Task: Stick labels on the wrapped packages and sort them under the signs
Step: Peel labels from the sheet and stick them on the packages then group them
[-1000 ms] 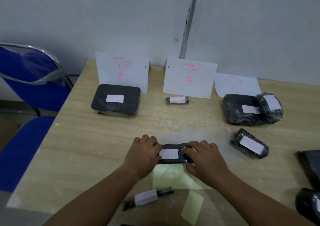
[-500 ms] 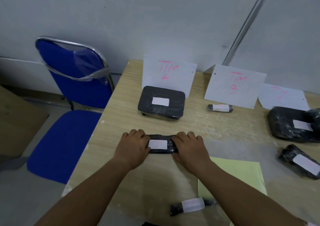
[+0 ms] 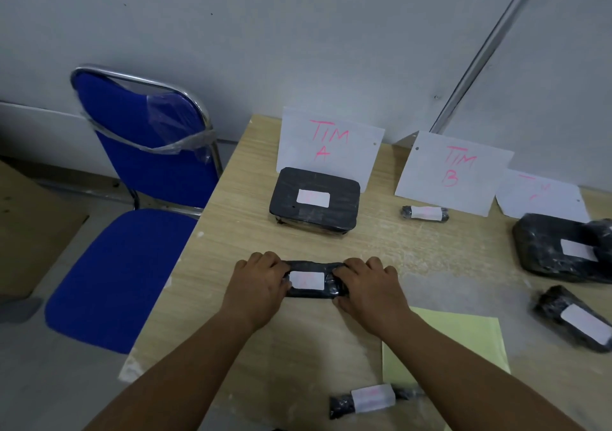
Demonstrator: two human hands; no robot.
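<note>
The left hand (image 3: 258,285) and right hand (image 3: 371,288) each grip one end of a flat black-wrapped package (image 3: 332,290), fingers curled over its far edge. The package lies on the wooden table (image 3: 231,238), near its left edge and in front of the "TIM A" position. A white label (image 3: 307,280) is on its top face; any writing on the label is too faint to read.

Three paper signs stand at the back of the table, with pink handwriting:
- "TIM A" sign (image 3: 328,142): a large rectangular black package (image 3: 314,204) with a white label lies just before it.
- "TIM B" sign (image 3: 453,169): a small rolled package (image 3: 425,213) with a white label lies before it.
- Third sign (image 3: 539,195): writing not legible; a bulky black bundle (image 3: 556,248) lies before it.

A labelled package (image 3: 573,323) lies at the right edge. A thin labelled package (image 3: 371,401) lies near the front edge, beside a yellow sheet (image 3: 457,341).
</note>
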